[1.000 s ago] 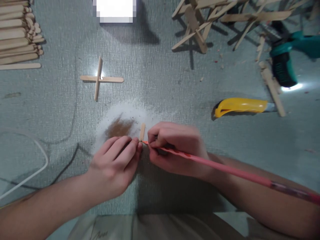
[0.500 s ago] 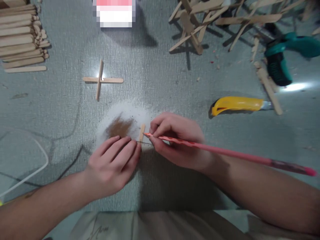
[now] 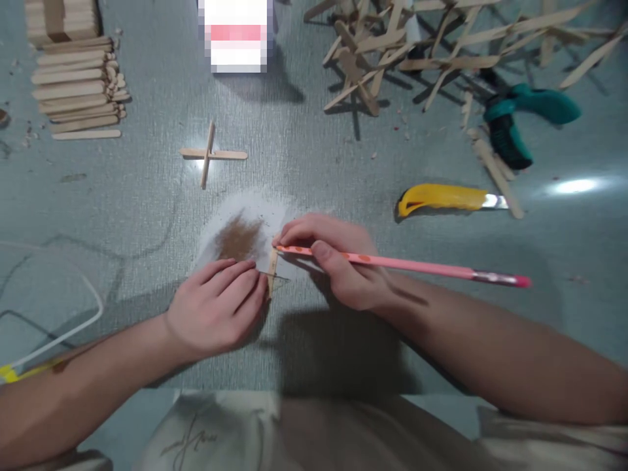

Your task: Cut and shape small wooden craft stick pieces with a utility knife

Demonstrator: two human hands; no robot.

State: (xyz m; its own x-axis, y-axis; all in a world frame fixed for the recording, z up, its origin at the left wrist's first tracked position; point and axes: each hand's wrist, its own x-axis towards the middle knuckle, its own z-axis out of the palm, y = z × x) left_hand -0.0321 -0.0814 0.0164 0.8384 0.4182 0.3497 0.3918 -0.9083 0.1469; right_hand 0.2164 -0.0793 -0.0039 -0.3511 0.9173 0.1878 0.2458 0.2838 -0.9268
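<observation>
My right hand [image 3: 338, 255] is closed around a pink pencil [image 3: 417, 264] with orange spots. The pencil's tip meets the upper end of a short wooden craft stick [image 3: 273, 265], and my right fingertips are beside it. My left hand [image 3: 218, 304] lies palm down, fingers bent and together, against the stick's left side. A thin dark-edged strip [image 3: 280, 278] comes out from under the left fingers and crosses the stick; what it is I cannot make out. The left thumb is hidden. White paper with a brown smudge [image 3: 240, 237] lies under the fingertips.
Two crossed craft sticks [image 3: 213, 155] lie beyond my hands. A yellow utility knife [image 3: 444, 199] and green-handled pliers [image 3: 510, 140] are at the right. Stacked sticks [image 3: 73, 88] sit far left, joined stick frames [image 3: 363, 72] far right. A pale cable [image 3: 73, 333] curves at left.
My right hand has shifted its grip on the pencil, moving its fingertips up to the stick's upper end. The pencil now lies flatter. The whole view has also shifted slightly.
</observation>
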